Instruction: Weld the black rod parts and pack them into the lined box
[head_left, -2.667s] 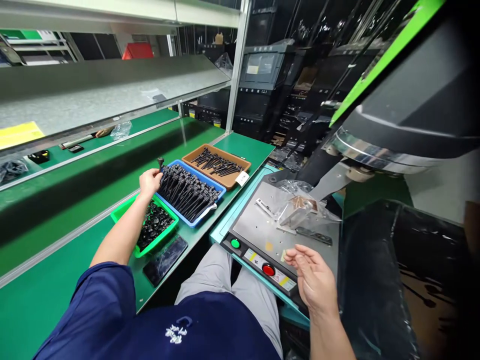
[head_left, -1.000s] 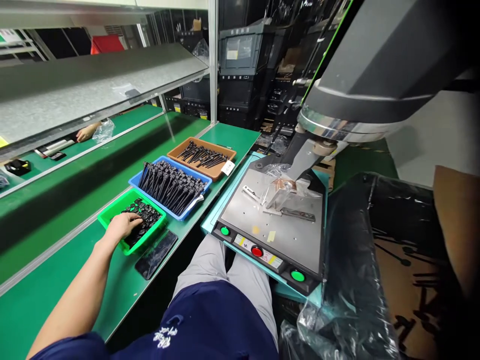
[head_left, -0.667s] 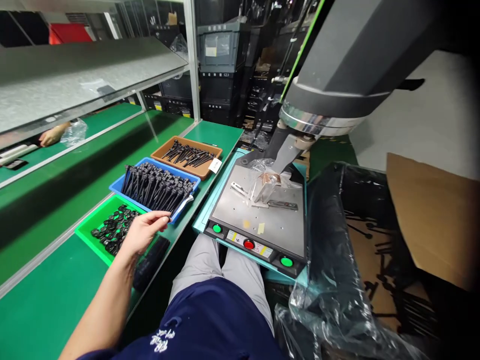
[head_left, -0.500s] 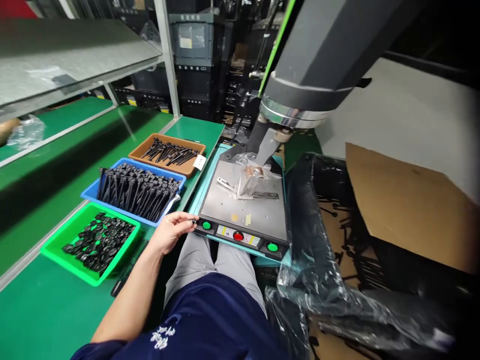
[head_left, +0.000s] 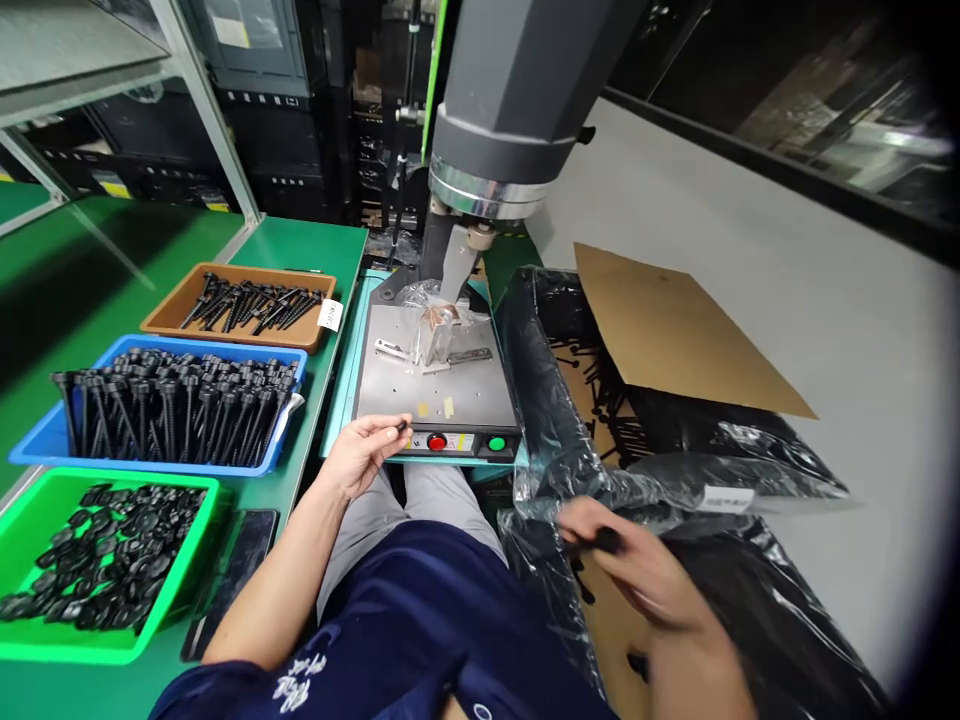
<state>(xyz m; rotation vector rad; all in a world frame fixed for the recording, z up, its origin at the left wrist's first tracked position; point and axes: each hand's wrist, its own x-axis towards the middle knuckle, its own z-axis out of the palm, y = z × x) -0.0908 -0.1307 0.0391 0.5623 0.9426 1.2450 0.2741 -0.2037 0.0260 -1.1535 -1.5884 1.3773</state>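
My left hand (head_left: 365, 455) pinches a small black part (head_left: 403, 426) in front of the control strip, near the red button (head_left: 436, 442). At the lower right, my right hand (head_left: 626, 560) is blurred by motion, its fingers closed around a dark object (head_left: 607, 541) above the plastic-lined box. A metal plate (head_left: 442, 390) carries a clear-wrapped fixture (head_left: 436, 335), right under the tip of the grey machine head (head_left: 491, 150). On the left are a green bin (head_left: 169, 610) of black round parts, a blue bin (head_left: 289, 425) of upright black parts and a brown bin (head_left: 315, 290) of long black parts.
A dark flat object (head_left: 232, 575) lies beside the green bin on the green table (head_left: 300, 245). To the right, a cardboard sheet (head_left: 682, 320) leans over an open box with black plastic lining (head_left: 551, 400). A metal shelf post (head_left: 210, 120) rises behind the bins.
The view has swung to the right. My right hand has come into view at the lower right with a dark object. My left hand still pinches the small part, now closer to the red button.
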